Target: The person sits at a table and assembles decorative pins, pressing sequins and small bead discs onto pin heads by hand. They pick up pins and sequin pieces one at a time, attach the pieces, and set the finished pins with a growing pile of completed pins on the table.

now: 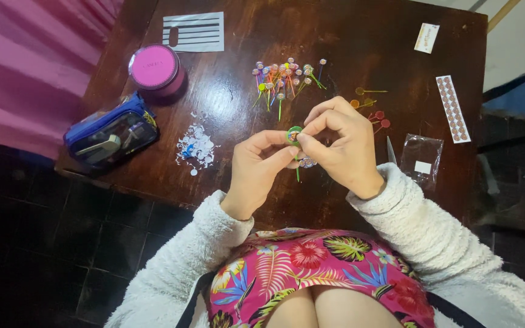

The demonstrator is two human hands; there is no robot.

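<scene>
Clothing: white fleece sleeves [432, 237] and a pink floral garment [311, 273] fill the near edge of the view.
Left hand: the left hand [256, 173] is raised above the near edge of the bench; thumb and forefinger are closed on the green pick [295, 138].
Right hand: the right hand [341, 143] meets the left one; its thumb and forefinger pinch the round head of the same pick from the right.
Green pick: held between both hands; round head up at the fingertips, thin stem pointing down toward the person.
Below the hands: a small pale item lies on the bench just under the fingers; its kind cannot be told.
Bench: dark brown wood [347, 42], glossy, worn.
Paper scraps: a loose pile of white bits [195, 147], left of the hands.
Pouch: blue with a clear window [112, 135], at the left edge.
Clear bag: small, flat [422, 159], right of the right hand.
Spare picks: orange and red ones [372, 109], just beyond the right hand.
Finished picks: a mixed-colour pile [285, 78], further back.
Sticker strip: long and white [453, 109], at the far right.
Round tin: pink lid [155, 68], far left.
Striped card: white [193, 31], at the far edge.
Room: pink curtain [25, 67] at the left; dark tiled floor [44, 243] below.
</scene>
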